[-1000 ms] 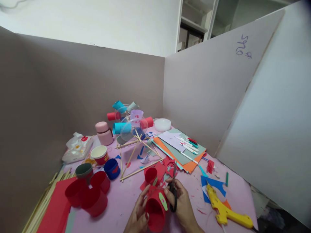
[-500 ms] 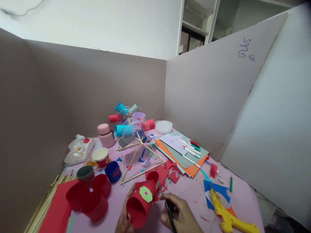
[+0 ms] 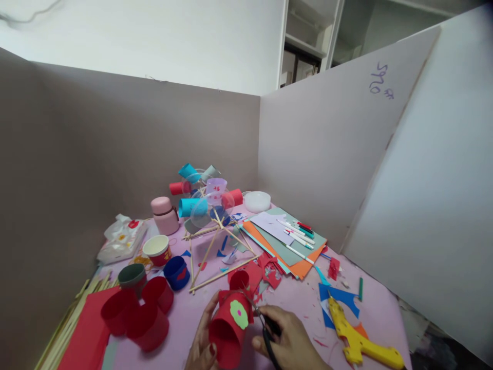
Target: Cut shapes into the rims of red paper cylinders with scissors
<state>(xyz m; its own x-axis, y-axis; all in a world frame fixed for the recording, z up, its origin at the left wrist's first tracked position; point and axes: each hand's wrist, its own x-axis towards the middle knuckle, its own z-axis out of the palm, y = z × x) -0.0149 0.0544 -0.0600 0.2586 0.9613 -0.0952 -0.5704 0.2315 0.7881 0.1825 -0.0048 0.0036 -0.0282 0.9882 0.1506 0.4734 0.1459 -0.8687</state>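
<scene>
Snipping neatly at the far end of the red paper tube [image 3: 223, 322] calls, it seems, for a steady hold. The left hand [image 3: 202, 339] is wrapped around the tube's side; the right hand [image 3: 288, 339] is clamped on the black-handled scissors [image 3: 267, 339], blades angled toward that end. The tube sits between the hands, over the near part of the counter [image 3: 185, 331]. Short cuts, clear of the left hand and the green paper flower [image 3: 239, 314], should suit it best. Whether the blade tips touch paper is hard to tell.
</scene>
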